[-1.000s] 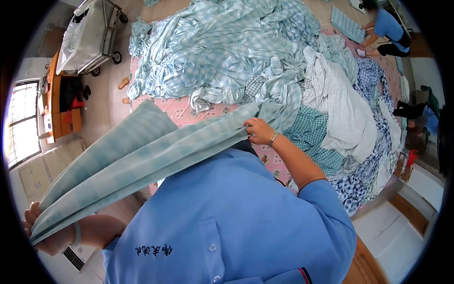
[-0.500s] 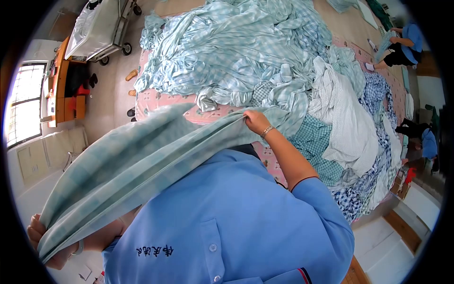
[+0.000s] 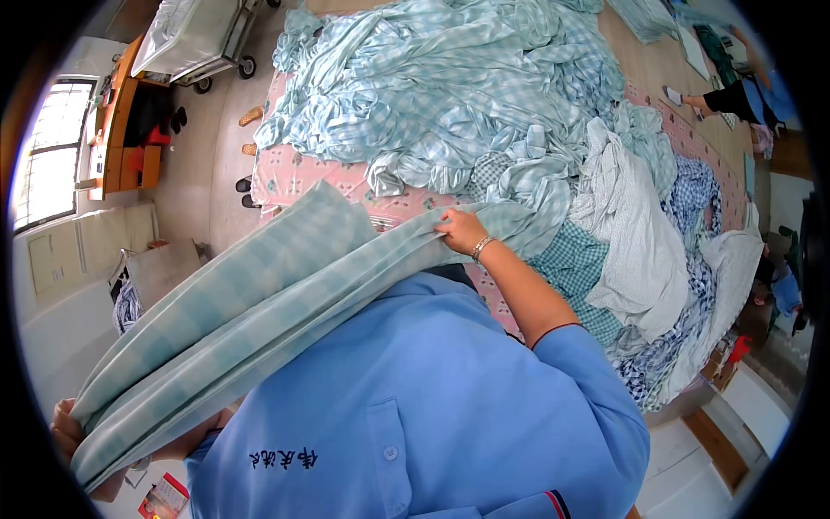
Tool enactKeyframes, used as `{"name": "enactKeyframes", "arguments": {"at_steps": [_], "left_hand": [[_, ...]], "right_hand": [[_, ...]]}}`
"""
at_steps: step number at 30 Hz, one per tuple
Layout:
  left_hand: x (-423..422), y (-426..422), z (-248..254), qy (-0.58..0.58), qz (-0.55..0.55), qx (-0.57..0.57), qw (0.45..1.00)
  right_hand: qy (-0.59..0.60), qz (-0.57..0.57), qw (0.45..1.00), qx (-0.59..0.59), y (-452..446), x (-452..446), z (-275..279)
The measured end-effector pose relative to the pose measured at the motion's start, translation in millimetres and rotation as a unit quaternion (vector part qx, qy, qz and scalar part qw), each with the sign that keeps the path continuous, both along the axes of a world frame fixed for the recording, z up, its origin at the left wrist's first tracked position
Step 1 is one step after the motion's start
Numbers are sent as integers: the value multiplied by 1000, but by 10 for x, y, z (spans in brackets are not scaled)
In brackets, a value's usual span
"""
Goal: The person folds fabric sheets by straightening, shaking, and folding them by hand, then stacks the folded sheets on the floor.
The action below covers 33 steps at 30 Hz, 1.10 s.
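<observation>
A long pale green and white checked cloth (image 3: 251,294) stretches diagonally across the front of my body, in loose lengthwise folds. At the lower left my left hand (image 3: 67,432) is closed around one end, its fingers partly hidden by the fabric. My right hand (image 3: 461,232), with a bracelet at the wrist, pinches the cloth's upper edge near the middle of the view. Beyond that hand the cloth runs on toward the heap of similar checked fabric (image 3: 450,86), and where it ends I cannot tell.
A pink patterned cover (image 3: 311,177) lies under the heap. To the right are a white dotted cloth (image 3: 635,242), a green checked cloth (image 3: 575,268) and blue checked cloths (image 3: 692,190). A wheeled cart (image 3: 194,43) stands upper left. Another person (image 3: 752,95) is at the upper right.
The cloth's loose upper fold has dropped and flattened between my hands. Both hands keep their hold. The view has shifted slightly, and the person at upper right has moved.
</observation>
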<state>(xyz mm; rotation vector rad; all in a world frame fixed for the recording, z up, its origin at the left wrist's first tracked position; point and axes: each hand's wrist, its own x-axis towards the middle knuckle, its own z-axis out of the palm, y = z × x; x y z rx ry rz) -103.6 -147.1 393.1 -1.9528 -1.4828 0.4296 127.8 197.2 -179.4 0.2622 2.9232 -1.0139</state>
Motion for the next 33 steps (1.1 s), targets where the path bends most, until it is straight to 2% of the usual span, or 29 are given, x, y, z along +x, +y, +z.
{"name": "enactKeyframes", "arguments": {"at_steps": [2, 3, 5, 8, 11, 14, 17, 20, 21, 23, 24, 25, 26, 27, 28, 29, 30, 31, 32, 33], "left_hand": [[-21, 32, 29, 35, -25, -75, 996], [-44, 20, 11, 63, -40, -47, 996], [-54, 28, -60, 92, -55, -19, 994], [-36, 85, -144, 36, -41, 59, 997], [-81, -45, -88, -28, -9, 71, 997], [-191, -180, 6, -34, -58, -32, 997], [-82, 92, -41, -106, -4, -80, 991], [-282, -380, 143, -79, 3, -51, 996], [-373, -438, 256, 19, -82, -100, 991], [-421, -521, 260, 121, -167, -148, 967], [-324, -324, 41, 85, -127, -30, 988], [-253, -204, -94, 68, -109, 33, 991], [-182, -84, -230, 47, -90, 93, 991], [-134, -22, -308, 16, -8, 192, 981], [-151, 1, -417, -62, 19, 273, 960], [-249, 2, -518, -255, -2, 363, 896], [-359, 32, -599, -421, -55, 421, 802], [-455, 65, -648, -483, -92, 442, 750], [-482, 83, -672, -336, -3, 463, 820], [-509, 101, -695, -146, 98, 487, 855]], "right_hand": [[21, 4, 999, 47, -69, 5, 17], [23, 5, 999, 45, -78, -12, 17], [-58, 14, 998, 34, -77, -24, 15], [-38, 15, 999, 27, -49, 68, 50], [-20, 9, 999, 30, -60, 119, 98], [-21, -26, 999, 18, -58, 145, 115], [-55, -28, 997, 34, -57, 119, 95], [-37, 2, 995, 90, -73, 20, 96], [-52, 13, 995, 89, -91, -27, 71], [-49, 27, 994, 92, -61, -99, -11], [-51, 43, 993, 93, -46, -134, -79], [-49, 40, 994, 95, 69, -172, -175], [-43, -5, 997, 68, 299, -191, -286], [-37, -50, 997, 42, 551, -164, -343], [58, -74, 995, 33, 867, -62, -283], [152, -97, 983, 25, 1175, 94, -111], [128, -128, 983, -10, 1380, 279, 242], [105, -158, 981, -44, 1515, 476, 615], [46, -150, 987, -14, 1565, 718, 772], [-12, -87, 996, -22, 1352, 983, 812]]}}
